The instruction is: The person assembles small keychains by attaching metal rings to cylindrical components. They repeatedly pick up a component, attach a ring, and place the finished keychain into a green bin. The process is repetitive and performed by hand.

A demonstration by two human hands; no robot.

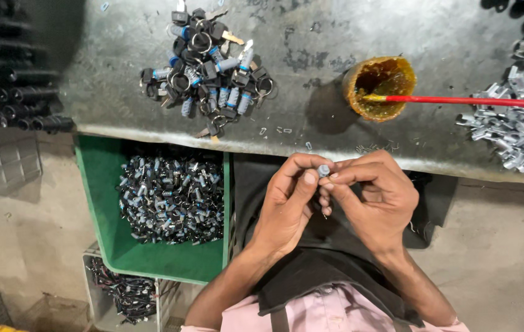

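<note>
Just below the near edge of the grey metal workbench point(336, 37), both hands meet over the person's lap, holding a small grey lock cylinder point(323, 170) between them. The left hand point(286, 209) has its fingers curled, thumb and forefinger pinched onto the cylinder's left side. The right hand point(376, 200) closes on it from the other side, thumb and fingertips pressed tight together around the part, the remaining fingers folded under. Neither hand is spread; only the cap end of the cylinder shows between the fingertips.

By the look of it, this is the fitting step on a single lock piece, with something tiny being seated or turned into it. I judge that the next move calls for a steady pinch and a fine twist, since the part is small and could slip.

On the workbench, beyond the hands and to their left, lies a heap of keyed lock cylinders with rings point(210, 67). To the right of that heap stands an orange pot of grease point(379, 86) with a red-handled brush point(459, 100) resting in it, and farther right a pile of bright metal clips point(520, 117). Under the bench edge, left of the hands, a green bin point(108, 203) holds many more cylinders.
</note>
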